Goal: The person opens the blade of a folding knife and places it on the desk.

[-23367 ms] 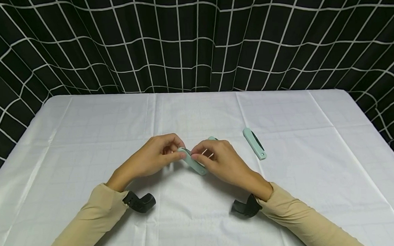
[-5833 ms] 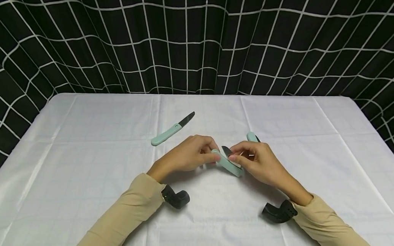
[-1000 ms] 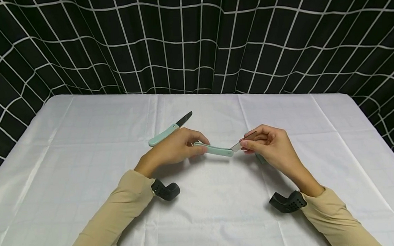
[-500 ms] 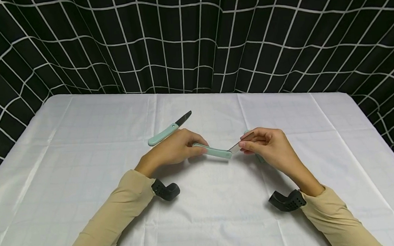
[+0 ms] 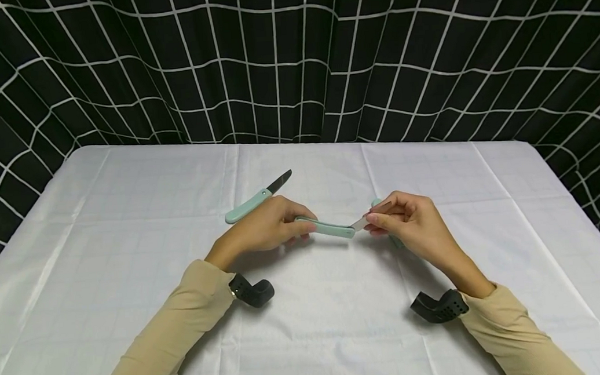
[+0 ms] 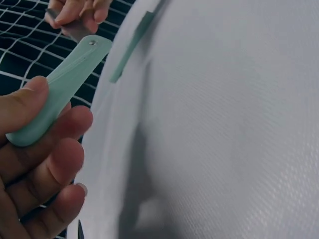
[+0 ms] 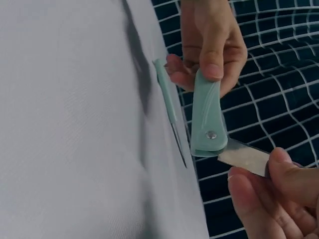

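Note:
A folding knife with a mint-green handle (image 5: 331,230) is held above the table between both hands. My left hand (image 5: 263,225) pinches the far end of that handle between thumb and fingers, seen closely in the left wrist view. My right hand (image 5: 412,220) pinches the metal blade (image 7: 244,157) between thumb and fingers. The blade is swung out from the handle at an angle, turning at a round rivet (image 7: 211,135). Behind my left hand lies a second mint folding knife (image 5: 249,207), its dark blade extended. A third mint knife (image 5: 396,241) is mostly hidden by my right hand.
A creased white cloth (image 5: 310,326) covers the table. Beyond its back edge hangs a black curtain with a white grid (image 5: 249,57). Dark camera mounts (image 5: 252,291) sit on both wrists, below the hands in the head view.
Since the earliest frames, a knife with its blade extended has come to lie at the back left. The held knife's blade has swung wider from its handle; over the last second both hands barely move.

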Tool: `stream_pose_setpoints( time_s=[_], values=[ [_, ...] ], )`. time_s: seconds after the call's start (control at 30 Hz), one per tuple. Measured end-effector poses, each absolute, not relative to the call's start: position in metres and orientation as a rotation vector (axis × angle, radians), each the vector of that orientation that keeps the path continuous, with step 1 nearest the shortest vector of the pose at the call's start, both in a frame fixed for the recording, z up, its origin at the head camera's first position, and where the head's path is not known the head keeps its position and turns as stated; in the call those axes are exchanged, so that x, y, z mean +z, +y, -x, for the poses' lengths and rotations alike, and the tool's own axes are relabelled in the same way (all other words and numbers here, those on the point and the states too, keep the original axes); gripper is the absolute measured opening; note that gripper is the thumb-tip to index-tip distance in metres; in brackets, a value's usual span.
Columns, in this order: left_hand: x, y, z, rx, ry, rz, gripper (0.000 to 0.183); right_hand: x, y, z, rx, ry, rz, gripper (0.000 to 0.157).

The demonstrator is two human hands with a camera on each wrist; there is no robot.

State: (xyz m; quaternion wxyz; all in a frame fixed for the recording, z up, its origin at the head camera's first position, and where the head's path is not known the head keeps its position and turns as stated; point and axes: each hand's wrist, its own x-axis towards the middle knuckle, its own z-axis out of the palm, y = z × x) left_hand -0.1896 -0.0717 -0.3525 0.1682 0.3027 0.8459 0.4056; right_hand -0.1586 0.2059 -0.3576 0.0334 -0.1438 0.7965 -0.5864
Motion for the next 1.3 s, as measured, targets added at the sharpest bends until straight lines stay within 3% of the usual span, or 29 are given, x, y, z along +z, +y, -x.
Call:
stream_pose_setpoints(
  time_s=[0.17, 0.6, 1.03, 1.3],
  values=[
    [-0.352, -0.072, 0.19, 1.243, 2.382, -0.846, 0.016, -0.36, 0.208, 0.16, -2.017, 2.275, 0.478, 0.003],
    [-0.352, -0.07, 0.191, 1.537, 2.309, -0.788, 0.02, -0.361, 0.204, 0.159, -2.455, 2.027, 0.457, 0.017],
    [-0.357, -0.059, 0.186, 1.847, 2.236, -0.747, 0.02, -0.366, 0.198, 0.157, -2.777, 1.414, 0.376, 0.01],
    [-0.356, -0.061, 0.186, 1.798, 2.23, -0.712, 0.021, -0.369, 0.198, 0.158, -2.769, 1.434, 0.344, 0.012]
  ],
)
